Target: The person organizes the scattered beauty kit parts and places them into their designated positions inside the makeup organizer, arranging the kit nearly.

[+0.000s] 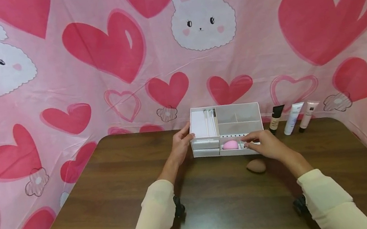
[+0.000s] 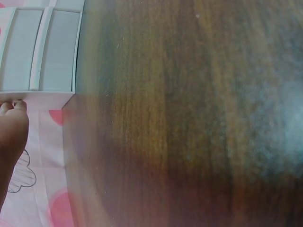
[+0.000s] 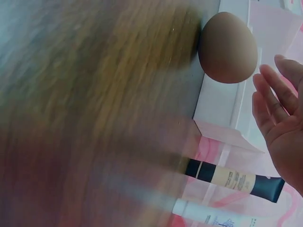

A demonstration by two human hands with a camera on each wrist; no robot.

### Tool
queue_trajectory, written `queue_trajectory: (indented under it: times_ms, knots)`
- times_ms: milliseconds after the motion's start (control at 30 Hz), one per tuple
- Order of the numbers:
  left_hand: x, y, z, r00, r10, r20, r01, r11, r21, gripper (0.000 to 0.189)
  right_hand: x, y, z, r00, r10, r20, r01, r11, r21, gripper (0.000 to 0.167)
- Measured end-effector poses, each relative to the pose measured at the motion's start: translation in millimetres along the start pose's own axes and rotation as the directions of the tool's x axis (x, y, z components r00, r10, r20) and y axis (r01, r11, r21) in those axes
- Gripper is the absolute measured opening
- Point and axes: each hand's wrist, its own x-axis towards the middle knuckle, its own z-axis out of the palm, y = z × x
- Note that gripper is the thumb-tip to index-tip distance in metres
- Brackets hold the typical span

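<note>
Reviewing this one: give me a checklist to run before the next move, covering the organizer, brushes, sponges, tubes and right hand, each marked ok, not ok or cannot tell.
1. Organizer has a hand on it: ok, the left hand touches its left side.
2. Brushes inside: ok, in the upper left compartment.
3. Pink sponge inside: ok, in the front section.
4. Brown sponge inside: not ok, on the table in front.
5. Three tubes inside: not ok, standing to the right.
6. Right hand free: cannot tell, fingertips partly hidden.
</note>
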Motion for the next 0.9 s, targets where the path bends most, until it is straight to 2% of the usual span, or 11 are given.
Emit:
queue_trajectory:
  times_ms: [267,500,767,900]
  knots:
    - [1.0,-3.6,-1.9,1.000,-0.002,-0.003,0.002,1.000,-0.002,0.061,-16.5,-4,-2,1.000,-0.025,0.000,0.025,1.000,-0.015,0.021]
    - [0.6,-3.6,-1.1,1.000,0.016,-0.005,-0.016,1.000,0.007,0.060,-32.5,-5,-6,0.999,-0.026,0.032,0.026,1.000,-0.015,0.020]
    - [0.3,-3.6,-0.5,1.000,0.020,-0.003,-0.020,1.000,-0.008,0.061,-47.1,-1,-7,0.999,-0.042,0.027,0.044,0.992,-0.116,0.024]
    - [0.2,-3.3,-0.7,1.000,0.020,-0.008,-0.020,1.000,-0.011,0.061,-50.6,-2,-7,0.998,-0.016,0.054,0.025,0.986,-0.167,0.030]
